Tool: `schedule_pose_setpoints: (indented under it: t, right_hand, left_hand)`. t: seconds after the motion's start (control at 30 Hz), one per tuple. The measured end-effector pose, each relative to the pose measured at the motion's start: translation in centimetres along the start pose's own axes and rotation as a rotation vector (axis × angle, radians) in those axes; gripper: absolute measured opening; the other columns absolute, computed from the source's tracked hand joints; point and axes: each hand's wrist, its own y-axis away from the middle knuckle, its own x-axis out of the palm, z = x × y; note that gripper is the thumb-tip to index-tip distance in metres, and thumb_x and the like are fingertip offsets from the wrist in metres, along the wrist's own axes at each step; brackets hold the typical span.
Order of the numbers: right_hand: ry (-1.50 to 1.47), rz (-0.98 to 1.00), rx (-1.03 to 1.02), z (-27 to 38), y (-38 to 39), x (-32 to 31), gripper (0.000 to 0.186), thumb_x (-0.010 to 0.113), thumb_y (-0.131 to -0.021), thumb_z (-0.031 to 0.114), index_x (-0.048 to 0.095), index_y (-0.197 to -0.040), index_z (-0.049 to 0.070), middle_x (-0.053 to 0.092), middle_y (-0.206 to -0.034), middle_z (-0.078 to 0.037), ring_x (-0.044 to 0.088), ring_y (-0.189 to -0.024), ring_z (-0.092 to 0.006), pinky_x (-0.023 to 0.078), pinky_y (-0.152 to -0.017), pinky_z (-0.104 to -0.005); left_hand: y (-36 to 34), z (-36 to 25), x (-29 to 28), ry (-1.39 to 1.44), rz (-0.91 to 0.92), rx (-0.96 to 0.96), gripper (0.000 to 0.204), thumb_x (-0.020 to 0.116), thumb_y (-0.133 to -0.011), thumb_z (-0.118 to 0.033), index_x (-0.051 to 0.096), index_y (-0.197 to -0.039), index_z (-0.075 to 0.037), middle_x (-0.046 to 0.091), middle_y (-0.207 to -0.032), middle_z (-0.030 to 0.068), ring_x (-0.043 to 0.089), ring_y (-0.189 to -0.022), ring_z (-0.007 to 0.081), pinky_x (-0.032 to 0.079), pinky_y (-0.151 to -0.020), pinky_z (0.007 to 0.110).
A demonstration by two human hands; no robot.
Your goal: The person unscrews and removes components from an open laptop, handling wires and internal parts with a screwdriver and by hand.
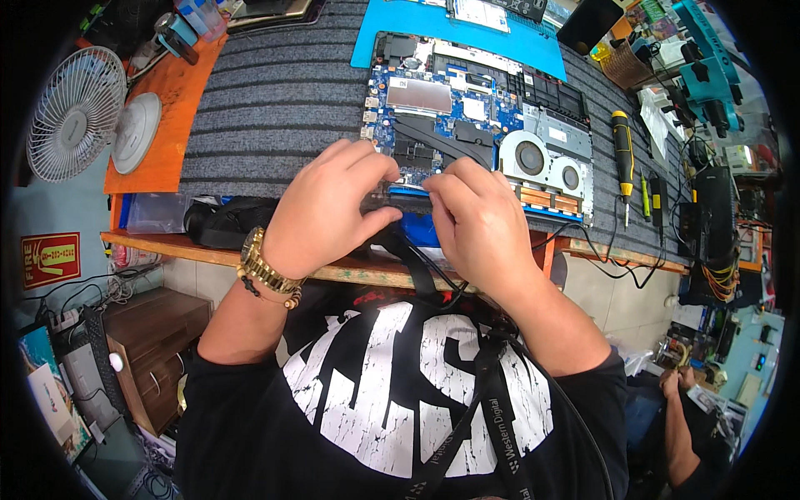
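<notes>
An opened laptop base [525,137] lies on the ribbed grey mat, its blue circuit board [492,108], black heat pipe and white fan housing [527,157] bare. At its near left corner, my left hand [329,208] has curled fingers over the board's edge and the thumb below it, gripping the base. Close beside it, my right hand [483,221] bends its fingers at the same near edge, thumb and index drawn together. Whatever lies between those right fingertips is hidden or too small to name.
A yellow-black screwdriver [622,154] and a thin green-yellow tool [645,198] lie right of the laptop. Behind it spreads a blue mat [375,37]. A white fan [79,117] stands left. Black cables [612,267] hang over the front edge. Another person's arm [679,425] shows lower right.
</notes>
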Motion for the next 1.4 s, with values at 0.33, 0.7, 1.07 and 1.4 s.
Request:
schedule_pose_setpoints:
  t: [0.33, 0.7, 1.07, 1.4]
  right_hand:
    - [-0.021, -0.016, 0.003, -0.3, 0.5, 0.6, 0.018, 0.077, -0.089, -0.001, 0.076, -0.106, 0.005, 0.067, -0.101, -0.011, 0.069, -0.091, -0.0353, 0.051, -0.082, -0.0467]
    - [-0.037, -0.004, 0.026, -0.1, 0.4, 0.8, 0.019, 0.077, -0.089, -0.004, 0.076, -0.106, 0.004, 0.067, -0.100, -0.011, 0.068, -0.090, -0.0360, 0.051, -0.081, -0.0475]
    - [-0.068, 0.021, 0.058, -0.2, 0.1, 0.1, 0.014, 0.078, -0.090, 0.000, 0.077, -0.103, 0.005, 0.067, -0.099, -0.010, 0.070, -0.091, -0.0359, 0.054, -0.081, -0.0477]
    - [-0.063, 0.019, 0.023, 0.0, -0.3, 0.6, 0.014, 0.078, -0.090, 0.000, 0.075, -0.103, 0.005, 0.067, -0.100, -0.011, 0.070, -0.092, -0.0358, 0.053, -0.082, -0.0473]
  left_hand:
    - [0.5, 0.3, 1.4, -0.032, -0.093, 0.039, 0.037, 0.099, -0.079, -0.010, 0.075, -0.108, -0.006, 0.066, -0.093, 0.0090, 0.065, -0.089, 0.0310, 0.055, -0.080, 0.045]
    - [0.5, 0.7, 1.4, -0.027, -0.079, 0.052, 0.036, 0.097, -0.081, -0.010, 0.074, -0.108, -0.006, 0.067, -0.096, 0.0099, 0.065, -0.088, 0.0315, 0.054, -0.079, 0.044]
    - [0.3, 1.1, 1.5, 0.032, -0.117, 0.042, 0.039, 0.100, -0.078, -0.011, 0.074, -0.107, -0.005, 0.065, -0.093, 0.0092, 0.064, -0.085, 0.0290, 0.053, -0.077, 0.042]
    - [0.5, 1.2, 1.4, 0.024, -0.121, 0.047, 0.038, 0.101, -0.078, -0.011, 0.075, -0.106, -0.005, 0.064, -0.093, 0.0088, 0.064, -0.085, 0.0288, 0.054, -0.076, 0.042]
